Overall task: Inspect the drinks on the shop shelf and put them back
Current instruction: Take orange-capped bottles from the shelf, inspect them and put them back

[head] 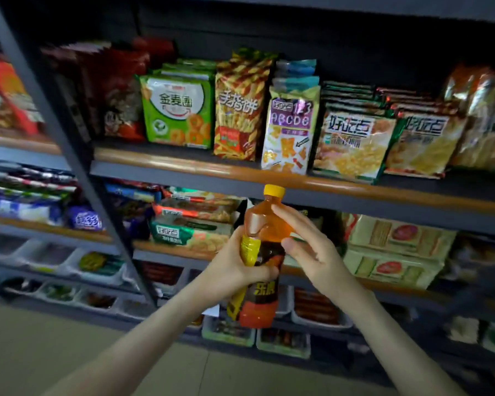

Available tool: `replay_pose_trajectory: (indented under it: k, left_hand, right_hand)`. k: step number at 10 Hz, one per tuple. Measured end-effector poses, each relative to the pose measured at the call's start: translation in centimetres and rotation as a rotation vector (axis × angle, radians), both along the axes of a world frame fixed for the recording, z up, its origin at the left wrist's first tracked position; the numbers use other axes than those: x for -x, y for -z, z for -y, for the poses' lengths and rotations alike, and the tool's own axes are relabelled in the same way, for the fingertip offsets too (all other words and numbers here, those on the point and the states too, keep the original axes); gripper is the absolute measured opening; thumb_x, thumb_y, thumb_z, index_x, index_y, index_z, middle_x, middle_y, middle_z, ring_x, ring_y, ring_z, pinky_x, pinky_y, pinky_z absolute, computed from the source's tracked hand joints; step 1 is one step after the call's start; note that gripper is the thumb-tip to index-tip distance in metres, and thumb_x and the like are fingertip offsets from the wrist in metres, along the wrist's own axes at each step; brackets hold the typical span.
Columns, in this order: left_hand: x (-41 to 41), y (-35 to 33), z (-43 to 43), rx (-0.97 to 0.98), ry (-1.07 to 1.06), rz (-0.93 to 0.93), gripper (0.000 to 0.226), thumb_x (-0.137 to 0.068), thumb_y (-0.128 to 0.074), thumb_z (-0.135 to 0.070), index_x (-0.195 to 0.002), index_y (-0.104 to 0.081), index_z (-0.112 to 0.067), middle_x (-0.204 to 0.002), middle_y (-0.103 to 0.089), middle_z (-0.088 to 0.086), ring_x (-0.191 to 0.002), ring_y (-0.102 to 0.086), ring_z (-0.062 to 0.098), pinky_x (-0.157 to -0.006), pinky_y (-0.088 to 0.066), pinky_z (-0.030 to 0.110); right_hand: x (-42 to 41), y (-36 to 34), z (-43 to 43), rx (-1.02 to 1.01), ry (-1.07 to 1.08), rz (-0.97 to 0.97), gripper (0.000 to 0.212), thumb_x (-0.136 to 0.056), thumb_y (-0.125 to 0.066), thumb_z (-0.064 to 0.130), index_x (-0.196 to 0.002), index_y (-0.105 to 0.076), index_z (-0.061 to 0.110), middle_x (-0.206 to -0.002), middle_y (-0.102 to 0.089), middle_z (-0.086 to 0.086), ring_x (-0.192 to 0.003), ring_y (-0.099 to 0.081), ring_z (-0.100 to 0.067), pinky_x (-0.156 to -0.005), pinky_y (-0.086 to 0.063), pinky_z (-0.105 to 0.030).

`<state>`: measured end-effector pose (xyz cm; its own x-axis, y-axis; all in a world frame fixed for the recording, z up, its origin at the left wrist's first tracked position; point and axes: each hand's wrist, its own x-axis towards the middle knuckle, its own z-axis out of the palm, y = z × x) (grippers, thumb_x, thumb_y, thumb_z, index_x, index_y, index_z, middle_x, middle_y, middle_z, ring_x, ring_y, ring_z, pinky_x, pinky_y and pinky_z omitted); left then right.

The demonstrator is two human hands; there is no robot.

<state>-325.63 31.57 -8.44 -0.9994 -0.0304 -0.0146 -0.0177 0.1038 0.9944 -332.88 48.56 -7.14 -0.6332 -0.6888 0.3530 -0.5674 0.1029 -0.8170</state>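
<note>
An orange drink bottle (pixel 265 224) with a yellow cap and a dark, yellow and orange label is held upright in front of the shelves, at the middle of the view. My left hand (pixel 235 267) grips it round the label at mid-height. My right hand (pixel 306 241) holds the bottle's upper shoulder, fingers along the far side and thumb toward me. The cap sits level with the edge of the upper shelf (pixel 340 184).
The upper shelf carries upright snack bags, among them a green bag (pixel 177 110) and a purple-and-white bag (pixel 289 130). Lower shelves hold more packets and white trays (pixel 283 342) of goods. A dark metal upright (pixel 69 144) slants down the left. Tiled floor lies at the bottom left.
</note>
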Motion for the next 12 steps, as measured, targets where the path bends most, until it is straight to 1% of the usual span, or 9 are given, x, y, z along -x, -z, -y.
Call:
replay_pose_trajectory:
  k: [1,2,4,5,6,8,9,10,12]
  left_hand:
    - [-0.8,0.2,0.3,-0.211,-0.050,0.206,0.061,-0.072,-0.076,-0.023,-0.127,-0.050,-0.025,-0.103,-0.072,0.004,-0.095,-0.070,0.024,-0.081,-0.057,0.041]
    - [-1.6,1.0,2.6,-0.312,-0.002,0.256,0.044,-0.100,-0.047,-0.013,-0.143,-0.040,-0.005,-0.120,-0.065,0.011,-0.108,-0.064,0.028,-0.104,-0.045,0.038]
    - [-2.1,0.7,4.9,-0.276,-0.216,0.349,0.042,-0.105,-0.025,-0.007,-0.143,-0.028,0.009,-0.149,-0.037,0.024,-0.138,-0.038,0.033,-0.108,-0.009,0.017]
    - [-2.1,0.6,3.2,-0.318,-0.004,0.502,0.047,-0.105,-0.028,-0.035,-0.139,-0.046,-0.007,-0.117,-0.064,0.014,-0.100,-0.067,0.027,-0.087,-0.052,0.021]
    - [-4.2,-0.6,4.7,-0.077,0.160,0.610,0.076,-0.102,-0.008,-0.055,-0.099,-0.064,-0.004,-0.083,-0.069,0.020,-0.070,-0.070,0.029,-0.055,-0.057,0.026]
    - [-4.3,-0.8,6.2,0.569,0.073,0.290,0.064,-0.103,-0.027,-0.049,-0.082,-0.067,-0.003,-0.071,-0.071,0.013,-0.060,-0.068,0.020,-0.058,-0.052,0.023]
    - [-4.0,-0.1,7.5,0.972,0.074,-0.107,0.018,-0.102,-0.044,-0.021,-0.105,-0.061,-0.014,-0.092,-0.068,0.001,-0.080,-0.066,0.020,-0.070,-0.055,0.038]
    - [-3.1,0.6,8.5,1.049,0.065,-0.286,0.059,-0.093,-0.056,-0.014,-0.146,-0.033,-0.021,-0.139,-0.048,0.004,-0.119,-0.053,0.023,-0.092,-0.052,0.039]
    - [1.0,-1.0,6.8,1.308,0.084,-0.825,0.080,-0.089,-0.060,-0.027,-0.152,-0.013,-0.015,-0.156,-0.025,0.015,-0.147,-0.021,0.030,-0.119,-0.014,0.051]
  right_hand:
    - [-0.1,1.6,1.2,-0.068,-0.012,-0.119,0.062,-0.099,-0.039,0.011,-0.138,-0.033,0.059,-0.153,-0.020,0.030,-0.144,-0.018,0.001,-0.112,-0.026,-0.016]
    - [-0.6,2.8,2.1,-0.253,-0.078,-0.301,0.082,-0.092,-0.045,-0.005,-0.147,-0.020,0.050,-0.158,-0.009,0.022,-0.148,-0.004,-0.008,-0.118,-0.014,-0.028]
    - [-0.6,2.6,3.9,-0.480,-0.290,-0.276,0.097,-0.085,-0.074,0.023,-0.149,-0.003,0.041,-0.153,0.006,0.033,-0.144,0.010,0.005,-0.119,-0.004,-0.025]
    - [-0.8,3.0,4.4,-0.426,-0.273,-0.262,0.093,-0.075,-0.081,0.038,-0.144,-0.018,0.043,-0.148,-0.012,0.033,-0.141,-0.004,0.012,-0.119,-0.011,-0.024]
    - [-1.4,3.3,4.8,-0.273,-0.159,-0.047,0.076,-0.061,-0.081,0.054,-0.124,-0.038,0.060,-0.129,-0.042,0.040,-0.126,-0.038,0.014,-0.105,-0.038,-0.018]
    - [-2.0,3.2,6.0,-0.136,0.075,0.375,0.042,-0.066,-0.084,0.030,-0.096,-0.056,0.037,-0.087,-0.068,0.020,-0.083,-0.064,0.006,-0.073,-0.048,-0.014]
    - [-1.9,2.3,6.3,0.041,0.073,0.601,0.033,-0.072,-0.071,0.037,-0.102,-0.063,0.025,-0.089,-0.074,0.016,-0.085,-0.069,-0.002,-0.070,-0.052,-0.017]
    - [-1.3,1.3,6.2,0.175,0.108,0.810,0.044,-0.076,-0.070,0.042,-0.112,-0.065,0.017,-0.097,-0.075,-0.002,-0.090,-0.071,-0.021,-0.075,-0.055,-0.032]
    - [-1.5,-1.7,5.3,0.278,0.070,0.948,0.039,-0.081,-0.061,0.045,-0.114,-0.067,0.025,-0.114,-0.071,-0.003,-0.107,-0.066,-0.018,-0.098,-0.047,-0.043]
